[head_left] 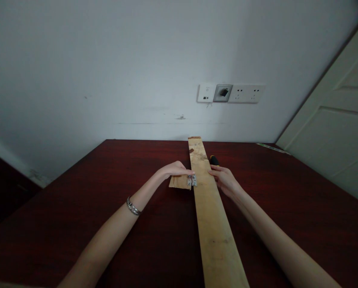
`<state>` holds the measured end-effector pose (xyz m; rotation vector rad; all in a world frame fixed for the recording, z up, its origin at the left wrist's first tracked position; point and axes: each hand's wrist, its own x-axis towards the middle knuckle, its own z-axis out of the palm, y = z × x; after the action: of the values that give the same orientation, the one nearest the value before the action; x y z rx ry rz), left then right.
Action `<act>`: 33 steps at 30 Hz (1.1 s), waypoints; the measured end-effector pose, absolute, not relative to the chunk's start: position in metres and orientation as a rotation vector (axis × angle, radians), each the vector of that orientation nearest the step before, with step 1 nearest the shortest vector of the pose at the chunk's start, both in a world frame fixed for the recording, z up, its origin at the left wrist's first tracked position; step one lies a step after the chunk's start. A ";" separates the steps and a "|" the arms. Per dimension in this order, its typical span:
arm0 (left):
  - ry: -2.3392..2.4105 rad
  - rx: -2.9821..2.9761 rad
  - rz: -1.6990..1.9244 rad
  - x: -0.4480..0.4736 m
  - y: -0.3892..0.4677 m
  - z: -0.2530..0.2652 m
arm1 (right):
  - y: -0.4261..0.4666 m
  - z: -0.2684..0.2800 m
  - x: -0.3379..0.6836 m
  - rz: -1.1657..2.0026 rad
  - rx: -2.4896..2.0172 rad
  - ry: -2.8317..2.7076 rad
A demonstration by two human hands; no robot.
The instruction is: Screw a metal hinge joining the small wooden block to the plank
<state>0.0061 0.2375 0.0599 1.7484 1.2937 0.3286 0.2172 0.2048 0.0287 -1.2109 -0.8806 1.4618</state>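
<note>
A long pale wooden plank (210,216) stretches from near the wall toward me. At its left edge a small metal hinge (192,180) spans the joint with a short wooden board (180,182). My left hand (178,169) is closed over the far side of the short board, its fingertips reaching the hinge; some of its fingers are hidden. With thumb and fingers at the plank's right edge, my right hand (222,177) grips it. Just beyond that hand lies a black and yellow handle (214,160), the rest of its tool out of sight.
The dark red tabletop (131,160) meets a white wall (137,72) at the back. Sockets and switches (246,93) are set in the wall. A panelled white door (338,120) stands at the right, and a thin strip (273,148) lies near the back right edge.
</note>
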 end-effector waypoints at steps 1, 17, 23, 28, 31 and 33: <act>1.292 1.746 0.335 0.006 0.237 0.060 | 0.204 0.029 0.217 1.462 -1.208 -0.882; 1.311 1.777 0.325 0.007 0.236 0.060 | 0.201 0.035 0.214 1.492 -1.214 -0.887; 1.326 1.770 0.315 0.006 0.239 0.056 | 0.200 0.034 0.214 1.504 -1.203 -0.888; 1.295 1.770 0.324 0.006 0.240 0.056 | 0.200 0.035 0.214 1.499 -1.211 -0.872; 1.277 1.753 0.324 0.007 0.238 0.058 | 0.199 0.036 0.214 1.500 -1.195 -0.859; 1.275 1.760 0.327 0.007 0.237 0.059 | 0.198 0.036 0.214 1.502 -1.183 -0.856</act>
<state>0.0069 0.2371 0.0590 1.7605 1.2746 0.3265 0.2136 0.1983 0.0363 -1.1827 -0.8560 1.5024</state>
